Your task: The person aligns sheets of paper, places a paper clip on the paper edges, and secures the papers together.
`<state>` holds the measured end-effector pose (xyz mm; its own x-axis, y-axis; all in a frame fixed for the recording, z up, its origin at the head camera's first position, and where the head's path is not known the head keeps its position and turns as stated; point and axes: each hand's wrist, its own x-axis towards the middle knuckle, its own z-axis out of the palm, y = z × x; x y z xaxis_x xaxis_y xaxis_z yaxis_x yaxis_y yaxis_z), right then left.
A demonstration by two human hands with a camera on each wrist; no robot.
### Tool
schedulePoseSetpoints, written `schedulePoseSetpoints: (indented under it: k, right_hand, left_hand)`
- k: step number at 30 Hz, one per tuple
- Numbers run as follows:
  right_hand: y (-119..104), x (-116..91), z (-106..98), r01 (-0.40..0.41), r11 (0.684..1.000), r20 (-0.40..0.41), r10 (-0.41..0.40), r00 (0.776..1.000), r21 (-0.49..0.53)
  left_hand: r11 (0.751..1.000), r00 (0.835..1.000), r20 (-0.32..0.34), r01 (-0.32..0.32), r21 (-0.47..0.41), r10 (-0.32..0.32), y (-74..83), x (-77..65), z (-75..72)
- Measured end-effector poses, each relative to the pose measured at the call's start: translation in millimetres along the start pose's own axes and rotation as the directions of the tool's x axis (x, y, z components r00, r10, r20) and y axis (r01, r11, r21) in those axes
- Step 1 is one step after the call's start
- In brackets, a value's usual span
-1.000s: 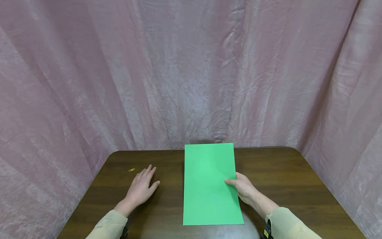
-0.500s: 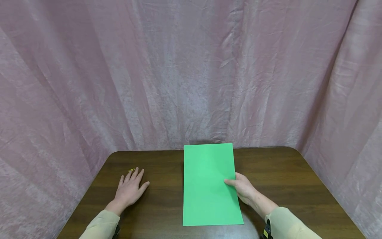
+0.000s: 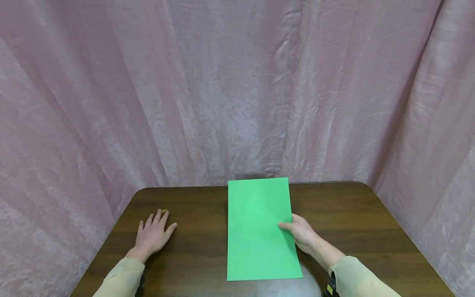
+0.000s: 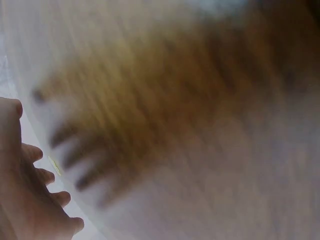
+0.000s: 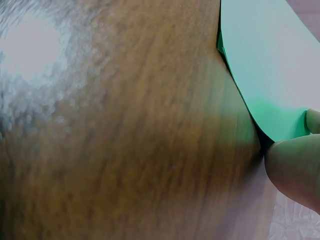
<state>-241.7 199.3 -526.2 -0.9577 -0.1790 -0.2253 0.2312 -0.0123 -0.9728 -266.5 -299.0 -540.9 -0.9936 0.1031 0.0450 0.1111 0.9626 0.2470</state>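
My right hand (image 3: 305, 236) pinches a sheet of green paper (image 3: 256, 231) by its right edge, the thumb on top and the other fingers under it. In the right wrist view the paper (image 5: 270, 60) curves up off the wood near the fingers. My left hand (image 3: 151, 238) is spread with its fingers straight at the far left, its fingertips beside a small yellow paper clip (image 3: 164, 210) and partly covering it. In the left wrist view the clip (image 4: 55, 165) shows beyond the fingers of the left hand (image 4: 30, 185); whether they touch it I cannot tell.
A dark brown wooden table (image 3: 208, 255) with rounded far corners lies under both hands. Its surface is glossy and mirrors the left hand. Pink velvet curtains (image 3: 237, 95) hang behind the far edge and along the sides.
My left hand has moved left, its fingertips passing from right of the paper clip to over its near side. The right hand and the green paper have stayed almost still.
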Motion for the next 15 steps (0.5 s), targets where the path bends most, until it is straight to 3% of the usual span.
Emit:
schedulePoseSetpoints:
  k: [15]
  right_hand:
    - [0.8, -0.4, 1.0, 0.001, 1.0, -0.01, -0.001, 1.0, 0.0]
  left_hand:
    - [0.998, 0.997, 0.064, 0.044, -0.034, -0.042, -0.9, 5.7, -2.4]
